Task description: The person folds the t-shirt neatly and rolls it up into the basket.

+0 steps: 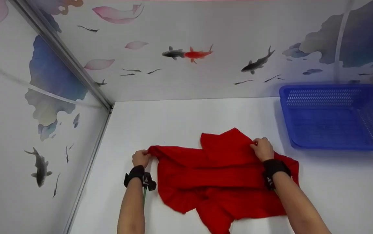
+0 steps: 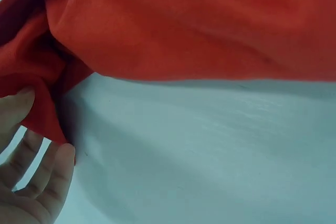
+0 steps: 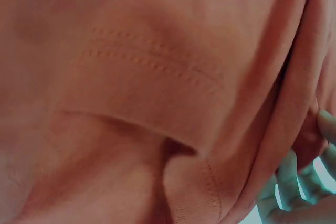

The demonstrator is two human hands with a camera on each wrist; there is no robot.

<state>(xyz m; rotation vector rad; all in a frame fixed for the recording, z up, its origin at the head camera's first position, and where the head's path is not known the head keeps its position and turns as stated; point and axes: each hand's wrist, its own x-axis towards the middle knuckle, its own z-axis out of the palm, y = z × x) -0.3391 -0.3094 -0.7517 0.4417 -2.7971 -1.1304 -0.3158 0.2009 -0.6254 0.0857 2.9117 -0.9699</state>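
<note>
A red T-shirt (image 1: 212,177) lies crumpled and partly folded over itself on the white table. At its upper left corner my left hand (image 1: 140,158) pinches the cloth. In the left wrist view, the thumb of my left hand (image 2: 39,184) lies on top of the red cloth with the fingers beneath. Along the shirt's upper right edge, my right hand (image 1: 263,149) grips the fabric. The right wrist view shows a double-stitched hem (image 3: 152,56) close up, and my right hand (image 3: 299,192) at the cloth's edge, its fingers partly hidden by a fold.
A blue plastic basket (image 1: 332,144) with perforated walls stands at the back right of the white table (image 1: 160,123). Panels printed with fish and petals rise behind and on the left, meeting at a metal corner strip (image 1: 75,65).
</note>
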